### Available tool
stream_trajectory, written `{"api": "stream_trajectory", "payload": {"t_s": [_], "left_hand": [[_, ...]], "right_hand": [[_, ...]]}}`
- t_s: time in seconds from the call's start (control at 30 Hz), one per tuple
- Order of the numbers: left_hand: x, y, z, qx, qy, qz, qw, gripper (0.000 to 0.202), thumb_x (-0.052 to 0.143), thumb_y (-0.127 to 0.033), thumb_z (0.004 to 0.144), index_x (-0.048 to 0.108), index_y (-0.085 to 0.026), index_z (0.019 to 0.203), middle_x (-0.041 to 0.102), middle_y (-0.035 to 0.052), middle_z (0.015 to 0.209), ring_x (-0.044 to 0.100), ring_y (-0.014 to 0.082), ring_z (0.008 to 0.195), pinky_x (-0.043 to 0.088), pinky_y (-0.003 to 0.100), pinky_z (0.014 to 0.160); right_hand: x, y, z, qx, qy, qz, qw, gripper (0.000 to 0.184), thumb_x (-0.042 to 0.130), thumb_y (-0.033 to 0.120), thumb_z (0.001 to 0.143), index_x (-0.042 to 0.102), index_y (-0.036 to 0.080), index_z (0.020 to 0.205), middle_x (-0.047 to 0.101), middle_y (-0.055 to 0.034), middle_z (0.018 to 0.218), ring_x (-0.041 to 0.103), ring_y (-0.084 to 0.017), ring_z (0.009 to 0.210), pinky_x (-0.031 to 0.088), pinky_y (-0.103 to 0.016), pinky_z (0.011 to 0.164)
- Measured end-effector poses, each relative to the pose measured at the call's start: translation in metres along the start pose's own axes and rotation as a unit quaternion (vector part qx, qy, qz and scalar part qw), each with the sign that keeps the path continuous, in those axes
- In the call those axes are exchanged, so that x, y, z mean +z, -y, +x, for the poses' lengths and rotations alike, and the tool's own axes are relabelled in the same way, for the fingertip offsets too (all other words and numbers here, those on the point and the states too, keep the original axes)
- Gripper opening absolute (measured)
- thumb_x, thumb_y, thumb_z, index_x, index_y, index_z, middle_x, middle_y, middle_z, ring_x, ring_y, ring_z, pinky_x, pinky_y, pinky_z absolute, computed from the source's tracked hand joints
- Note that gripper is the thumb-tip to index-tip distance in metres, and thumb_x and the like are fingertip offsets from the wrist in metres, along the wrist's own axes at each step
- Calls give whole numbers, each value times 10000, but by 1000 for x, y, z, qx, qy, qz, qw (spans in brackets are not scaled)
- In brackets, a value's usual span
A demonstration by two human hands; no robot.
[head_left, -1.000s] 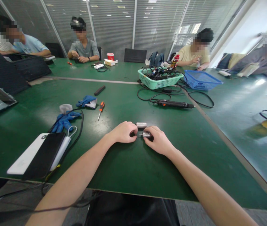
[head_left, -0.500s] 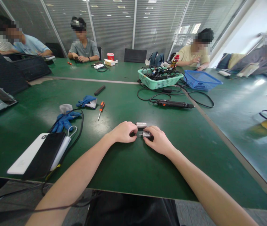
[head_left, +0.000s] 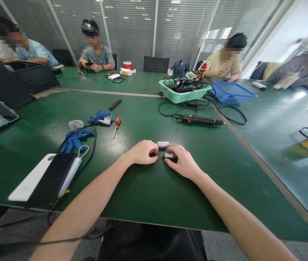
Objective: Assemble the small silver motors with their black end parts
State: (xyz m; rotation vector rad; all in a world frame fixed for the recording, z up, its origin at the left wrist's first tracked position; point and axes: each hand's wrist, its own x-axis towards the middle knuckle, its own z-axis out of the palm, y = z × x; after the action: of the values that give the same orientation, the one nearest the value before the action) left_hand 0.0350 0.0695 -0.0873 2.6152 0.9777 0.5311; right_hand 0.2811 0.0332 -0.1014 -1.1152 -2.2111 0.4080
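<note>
Both my hands rest on the green table (head_left: 148, 188) near its front middle. My right hand (head_left: 183, 163) is closed around a small silver metal cylinder (head_left: 168, 155), a little motor by its look. My left hand (head_left: 143, 152) is curled with its fingertips pinched at the left end of that same cylinder; what it pinches is hidden. A second silver cylinder (head_left: 163, 144) lies loose on the table just behind the hands, touching neither.
Left of my arms lie a phone on a white power bank (head_left: 45, 177), blue gloves (head_left: 75, 139) and a small orange-handled screwdriver (head_left: 116, 127). Farther back are an electric screwdriver (head_left: 201, 120) with its cable, a green basket (head_left: 183, 90) and a blue basket (head_left: 232, 92). Other people sit around the far tables.
</note>
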Motion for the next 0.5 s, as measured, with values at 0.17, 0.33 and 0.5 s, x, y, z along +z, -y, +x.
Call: {"api": "stream_trajectory", "payload": {"t_s": [0.17,0.33,0.5], "left_hand": [[-1,-1,0,-2,0,-4,1000,113,674,-278,793,605,-191,814,603,-1,757,539,155,721,422,298,728],[2,1,-1,-2,-18,-13,1000,86,646,-253,791,585,-193,794,572,-12,714,518,149,691,413,293,712],[2,7,-3,-24,-51,-28,998,50,593,-230,817,583,-195,782,540,-16,677,498,141,639,397,283,658]], "right_hand": [[-1,1,0,2,-1,1,1000,283,676,252,847,640,222,1127,681,-83,1097,621,-270,1070,516,-412,939],[-1,1,-1,6,-8,7,1000,309,675,269,856,630,224,1159,683,-80,1088,628,-264,1040,523,-405,917],[-3,3,-1,33,-44,14,998,281,639,294,894,628,219,1165,688,-71,1057,646,-235,951,541,-370,835]]}}
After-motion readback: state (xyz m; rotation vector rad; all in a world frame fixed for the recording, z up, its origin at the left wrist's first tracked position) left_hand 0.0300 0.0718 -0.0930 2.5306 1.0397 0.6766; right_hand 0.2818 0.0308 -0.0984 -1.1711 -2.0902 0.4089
